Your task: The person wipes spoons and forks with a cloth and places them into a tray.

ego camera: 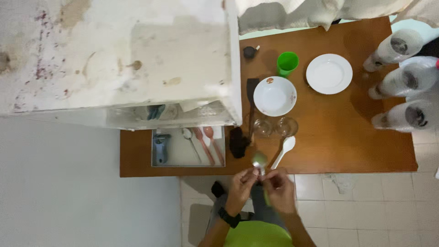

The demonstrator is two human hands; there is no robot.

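I look straight down at a brown wooden table. Both hands meet just below its front edge. My left hand, with a black wristband, and my right hand together pinch the handle of a metal spoon, whose bowl points up toward the table. A white plastic spoon lies on the table right beside it. Two clear glasses stand just behind, then a white bowl, a green cup and a white plate.
An open drawer tray on the left holds several utensils. A black spatula and a dark cloth lie beside it. A stained white cabinet top covers the upper left. Three plastic bottles lie at the right edge. Tiled floor lies below.
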